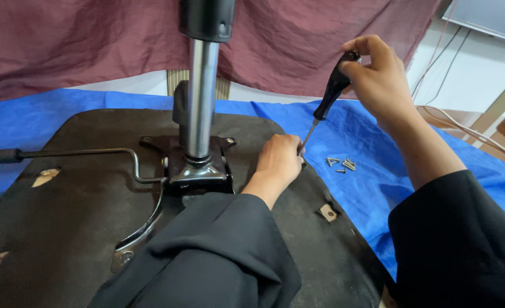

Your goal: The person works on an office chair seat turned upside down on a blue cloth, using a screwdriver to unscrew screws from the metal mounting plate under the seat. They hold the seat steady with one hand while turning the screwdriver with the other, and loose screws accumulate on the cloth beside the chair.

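Two black sleeves (218, 256) fill the near edge of the view. From the nearer one the left hand (279, 162) reaches forward and rests on the upturned underside of a black chair seat (64, 228), its grip closed together around the tip of the screwdriver (326, 102), steadying it near the seat's right edge. The screwdriver leans up and to the right from that spot; its thin metal shaft disappears behind the left fingers, so the exact contact with the seat cannot be told. The right hand (378, 74) is raised higher, its grip clamped on the top of the black handle.

Just left of the left hand, a black metal mounting plate (198, 171) sits on the seat, with a shiny gas-lift column (202, 97) rising upright out of it. A bent lever rod (93, 153) runs left from the plate. To the right of the hands, a small heap of loose screws (341, 164) lies on a blue tarp (366, 188) spread beneath the seat. Farther back hangs a maroon cloth (81, 45), and cables (463, 125) trail at the far right.
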